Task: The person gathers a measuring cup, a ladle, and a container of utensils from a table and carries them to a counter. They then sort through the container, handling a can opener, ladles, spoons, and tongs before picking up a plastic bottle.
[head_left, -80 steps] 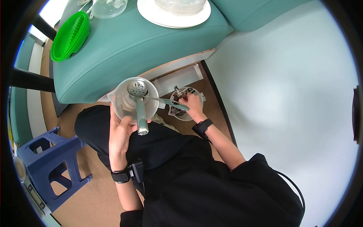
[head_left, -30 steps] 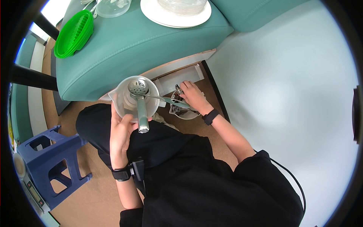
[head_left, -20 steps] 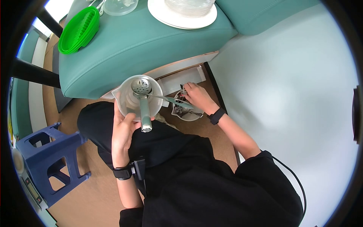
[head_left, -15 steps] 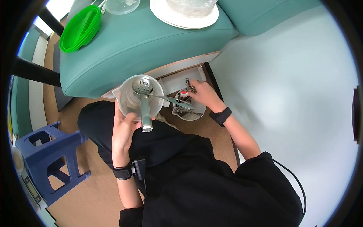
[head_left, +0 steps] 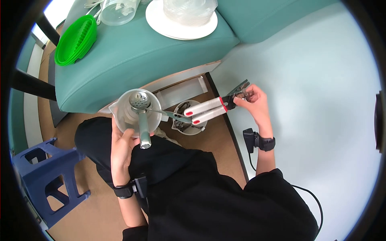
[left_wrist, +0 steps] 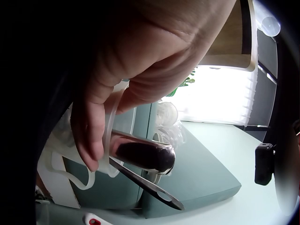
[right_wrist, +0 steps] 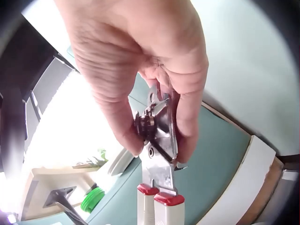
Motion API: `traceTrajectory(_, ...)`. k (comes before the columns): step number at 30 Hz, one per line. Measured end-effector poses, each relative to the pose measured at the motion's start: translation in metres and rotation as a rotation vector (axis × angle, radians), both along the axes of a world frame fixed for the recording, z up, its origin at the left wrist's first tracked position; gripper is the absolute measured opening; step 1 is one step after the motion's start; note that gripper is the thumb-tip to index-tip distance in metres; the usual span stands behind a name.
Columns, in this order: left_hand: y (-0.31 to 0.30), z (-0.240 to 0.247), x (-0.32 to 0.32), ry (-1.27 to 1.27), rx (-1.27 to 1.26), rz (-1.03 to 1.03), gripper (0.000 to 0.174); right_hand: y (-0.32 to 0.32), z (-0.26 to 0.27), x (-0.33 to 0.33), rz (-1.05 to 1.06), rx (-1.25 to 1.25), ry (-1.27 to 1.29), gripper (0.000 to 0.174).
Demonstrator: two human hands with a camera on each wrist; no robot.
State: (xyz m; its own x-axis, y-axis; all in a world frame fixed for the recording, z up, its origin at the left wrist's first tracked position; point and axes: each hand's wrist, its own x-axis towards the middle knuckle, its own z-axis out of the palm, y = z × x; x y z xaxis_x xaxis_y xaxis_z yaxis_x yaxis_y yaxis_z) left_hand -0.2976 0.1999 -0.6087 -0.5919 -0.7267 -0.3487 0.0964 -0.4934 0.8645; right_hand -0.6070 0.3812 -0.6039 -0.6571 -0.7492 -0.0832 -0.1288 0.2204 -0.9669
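In the head view my left hand (head_left: pixel 122 154) holds a translucent plastic jug (head_left: pixel 125 120), thumb over its rim. Inside the jug stand a slotted metal spoon (head_left: pixel 139 100), a thick silver handle (head_left: pixel 145 130) and a thin flat-handled utensil (head_left: pixel 175 116) leaning out to the right. My right hand (head_left: pixel 258 107) pinches a can opener (head_left: pixel 207 113) by its metal head. Its white, red-tipped handles point left, over a second plastic jug (head_left: pixel 198 130) on the floor that has dark metal pieces inside. In the right wrist view, thumb and fingers grip the opener's metal head (right_wrist: pixel 161 136) from both sides.
A green padded seat (head_left: pixel 140 60) carries green silicone dishes (head_left: pixel 76 42), a clear tub (head_left: pixel 118 12) and a white plate (head_left: pixel 177 32) under stacked clear plastic. A shallow drawer-like box (head_left: pixel 183 92) sits below it. A blue stool (head_left: pixel 44 168) stands at left; a pale wall (head_left: pixel 313 100) rises at right.
My right hand has lifted the can opener out of the floor jug and carried it right, toward the pale wall. The left hand keeps its hold on the other jug.
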Motion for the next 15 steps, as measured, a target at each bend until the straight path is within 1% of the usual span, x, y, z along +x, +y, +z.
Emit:
traceTrajectory(2,0.001,0.002,-0.002,0.002,-0.001,0.019,0.073,0.011,0.003,0.0,0.022,-0.002,-0.019,0.025)
traceTrajectory(6,0.0,0.001,-0.003,-0.008,0.004,0.006,0.072,0.01,0.022,0.022,0.056,-0.079,-0.282,0.028)
traceTrajectory(7,-0.001,0.001,-0.003,-0.008,0.011,0.002,0.074,0.01,0.027,0.026,0.099,-0.067,-0.326,0.029)
traceTrajectory(9,-0.002,0.0,-0.002,-0.005,0.024,-0.008,0.077,0.009,0.03,0.032,0.134,-0.044,-0.318,0.029)
traceTrajectory(12,-0.002,-0.002,-0.002,-0.011,0.016,-0.009,0.077,0.004,0.038,0.041,0.181,-0.033,-0.324,0.031)
traceTrajectory(15,0.0,0.0,-0.005,-0.006,0.002,0.02,0.072,0.002,0.043,0.045,0.217,-0.041,-0.328,0.032)
